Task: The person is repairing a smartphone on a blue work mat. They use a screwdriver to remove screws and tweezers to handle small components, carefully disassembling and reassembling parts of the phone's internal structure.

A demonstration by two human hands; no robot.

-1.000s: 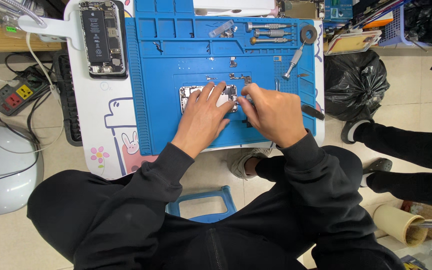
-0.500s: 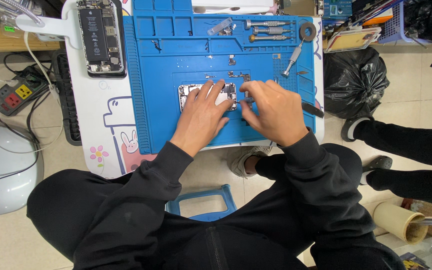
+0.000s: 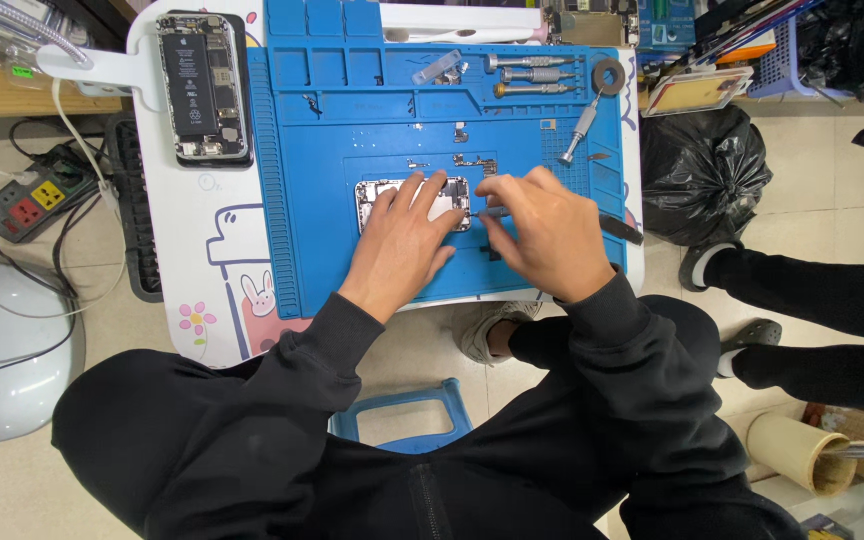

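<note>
Pinning: left hand [image 3: 402, 245] flat on opened phone housing [image 3: 384, 195], blue mat [image 3: 352, 140].
Gripping: right hand [image 3: 542, 235] pinching small screwdriver [image 3: 487, 212].
Handling: likely light, fragile; edges only.

The work mat [image 3: 352, 150] lies on the small table [image 3: 192, 260], and near its middle sits an opened phone shell [image 3: 377, 195] with the left hand [image 3: 402, 245] pressed on it and the right hand [image 3: 547, 235] just to the right (a thin screwdriver [image 3: 487, 212] in its fingers points at the shell). Left of the mat, off its edge, lies a second opened phone [image 3: 202, 88]. Along the mat's far right corner lie several screwdrivers [image 3: 537, 75], and past its right edge, on the floor, sits a rubbish bag [image 3: 702, 165].
</note>
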